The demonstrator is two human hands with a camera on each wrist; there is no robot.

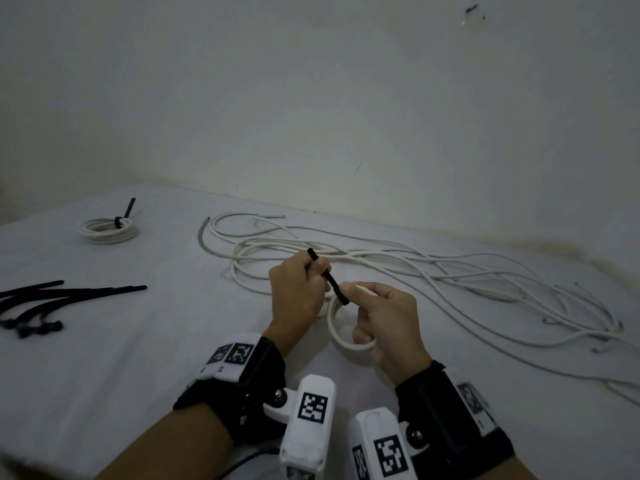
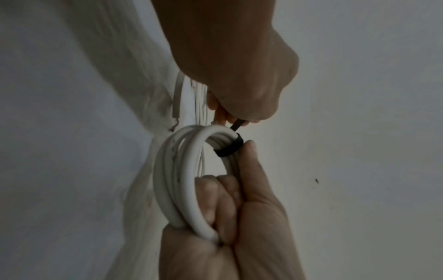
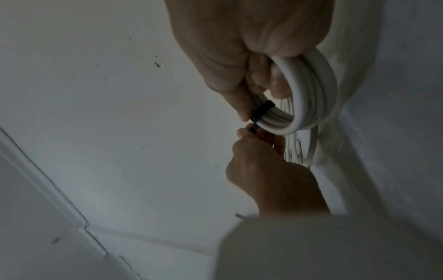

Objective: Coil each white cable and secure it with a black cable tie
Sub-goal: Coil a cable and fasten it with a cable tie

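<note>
A small coil of white cable (image 1: 346, 342) is held upright just above the table by my right hand (image 1: 388, 323), whose fingers curl through its loop. A black cable tie (image 1: 327, 275) is wrapped round the coil's top. Its free tail sticks up and left, pinched by my left hand (image 1: 299, 287). The left wrist view shows the tie band (image 2: 230, 146) snug on the coil (image 2: 187, 180), with the right thumb beside it. In the right wrist view the tie (image 3: 262, 110) crosses the coil (image 3: 309, 91), and the left hand (image 3: 268, 170) grips the tail below.
A tangle of loose white cables (image 1: 415, 271) spreads over the white-covered table (image 1: 156, 358) behind and to the right of my hands. One tied coil (image 1: 109, 230) lies at the far left. Several spare black ties (image 1: 52, 299) lie at the left edge. A wall stands close behind.
</note>
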